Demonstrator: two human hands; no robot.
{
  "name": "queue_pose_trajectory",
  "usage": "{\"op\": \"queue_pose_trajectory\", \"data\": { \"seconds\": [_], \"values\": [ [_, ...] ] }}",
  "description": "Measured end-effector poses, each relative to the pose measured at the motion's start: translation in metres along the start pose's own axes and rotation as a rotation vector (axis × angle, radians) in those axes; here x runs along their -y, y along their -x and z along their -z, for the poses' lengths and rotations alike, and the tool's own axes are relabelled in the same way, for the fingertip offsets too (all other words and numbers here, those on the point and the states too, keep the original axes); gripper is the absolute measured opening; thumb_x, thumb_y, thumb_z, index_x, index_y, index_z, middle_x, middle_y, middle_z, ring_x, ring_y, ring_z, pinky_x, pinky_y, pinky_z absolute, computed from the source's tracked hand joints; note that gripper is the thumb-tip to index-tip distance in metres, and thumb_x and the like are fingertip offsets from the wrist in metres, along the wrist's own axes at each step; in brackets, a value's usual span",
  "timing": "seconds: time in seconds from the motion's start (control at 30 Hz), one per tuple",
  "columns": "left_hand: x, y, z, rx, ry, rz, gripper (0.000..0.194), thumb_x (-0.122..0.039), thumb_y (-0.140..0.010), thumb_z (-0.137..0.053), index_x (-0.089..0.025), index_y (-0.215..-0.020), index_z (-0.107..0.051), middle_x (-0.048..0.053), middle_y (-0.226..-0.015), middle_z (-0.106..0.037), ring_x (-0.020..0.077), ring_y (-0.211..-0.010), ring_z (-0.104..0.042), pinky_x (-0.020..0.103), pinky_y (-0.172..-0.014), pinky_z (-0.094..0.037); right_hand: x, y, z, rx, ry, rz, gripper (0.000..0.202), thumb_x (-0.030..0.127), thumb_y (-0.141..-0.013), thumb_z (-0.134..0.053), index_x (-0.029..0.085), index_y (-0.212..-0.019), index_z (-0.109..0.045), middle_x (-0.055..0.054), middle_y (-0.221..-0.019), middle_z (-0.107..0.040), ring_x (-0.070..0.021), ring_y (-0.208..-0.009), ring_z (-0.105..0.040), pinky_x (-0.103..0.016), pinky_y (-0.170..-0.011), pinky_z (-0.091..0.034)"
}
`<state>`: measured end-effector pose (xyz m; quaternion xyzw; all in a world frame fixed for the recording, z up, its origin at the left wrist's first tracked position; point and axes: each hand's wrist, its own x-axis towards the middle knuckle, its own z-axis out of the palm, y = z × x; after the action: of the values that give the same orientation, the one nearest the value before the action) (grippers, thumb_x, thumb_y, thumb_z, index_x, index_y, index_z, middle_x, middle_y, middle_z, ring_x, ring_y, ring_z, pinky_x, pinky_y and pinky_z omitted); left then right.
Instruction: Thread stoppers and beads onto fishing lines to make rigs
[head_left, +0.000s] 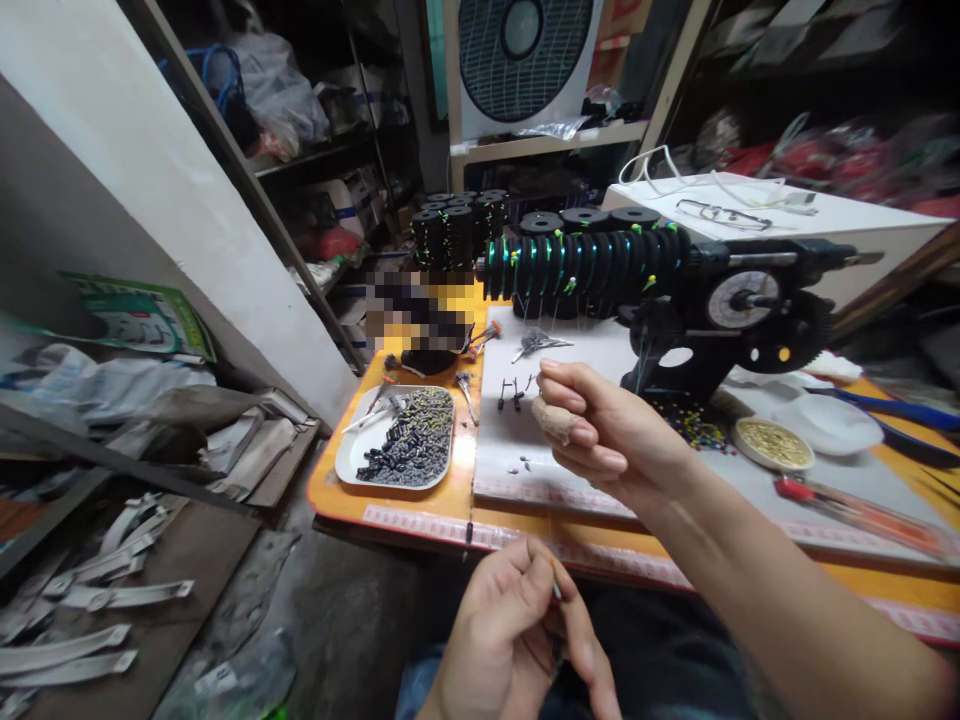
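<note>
At the front edge of the table, my left hand (514, 630) is turned partly palm up. Its thumb and index finger pinch a small pale piece (556, 583) with a bit of orange at its upper end. My right hand (592, 425) is raised over the white work sheet, fingers curled and thumb against the index finger. Whatever sits in that pinch is too fine to make out. A tan wrap (556, 420) covers one of its fingers. Beyond the right hand stands a black winding machine (720, 300) carrying a row of black foam spools (592, 265) wound with line and green-yellow bits.
To the left a white tray (352, 462) holds many small dark pieces. Small black parts (510, 393) lie on the white sheet (499, 475). At right are a dish of gold bits (774, 443), loose coloured beads (694, 422) and a red-orange cutter (862, 512). A box fan (525, 60) stands behind.
</note>
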<state>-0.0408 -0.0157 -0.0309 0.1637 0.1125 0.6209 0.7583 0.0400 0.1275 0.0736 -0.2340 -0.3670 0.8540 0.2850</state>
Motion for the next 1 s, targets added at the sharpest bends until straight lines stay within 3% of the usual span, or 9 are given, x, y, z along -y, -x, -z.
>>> {"op": "queue_pose_trajectory", "data": {
  "seconds": [0.17,0.47,1.0],
  "values": [
    [0.001,0.002,0.001,0.042,0.038,-0.017,0.029,-0.033,-0.103,-0.051,-0.014,-0.089,-0.069,0.0,-0.053,-0.063,0.012,-0.043,-0.067,0.017,-0.046,-0.05,0.0,0.0,0.0,0.006,0.0,-0.003,0.044,0.034,-0.087,-0.065,0.019,-0.054,-0.042,0.008,-0.038,-0.044,0.0005,-0.023,-0.02,-0.008,-0.022,-0.021],
    [0.019,0.005,0.006,0.079,0.11,-0.133,0.04,-0.032,-0.105,-0.038,-0.014,-0.089,-0.07,-0.002,-0.051,-0.051,0.0059,-0.035,-0.043,0.015,-0.041,-0.04,0.002,0.0,0.002,-0.009,-0.01,0.007,0.043,0.032,-0.088,-0.064,0.019,-0.053,-0.042,0.008,-0.038,-0.045,0.0008,-0.022,-0.02,-0.008,-0.023,-0.022],
    [0.027,0.014,0.014,0.039,0.164,-0.181,0.036,-0.028,-0.106,-0.04,-0.012,-0.092,-0.07,0.008,-0.064,-0.071,0.0111,-0.047,-0.066,0.016,-0.046,-0.047,0.0,-0.001,0.001,-0.016,-0.011,-0.002,0.044,0.033,-0.09,-0.062,0.019,-0.053,-0.042,0.008,-0.039,-0.045,0.0006,-0.022,-0.021,-0.008,-0.023,-0.021]
  ]
}}
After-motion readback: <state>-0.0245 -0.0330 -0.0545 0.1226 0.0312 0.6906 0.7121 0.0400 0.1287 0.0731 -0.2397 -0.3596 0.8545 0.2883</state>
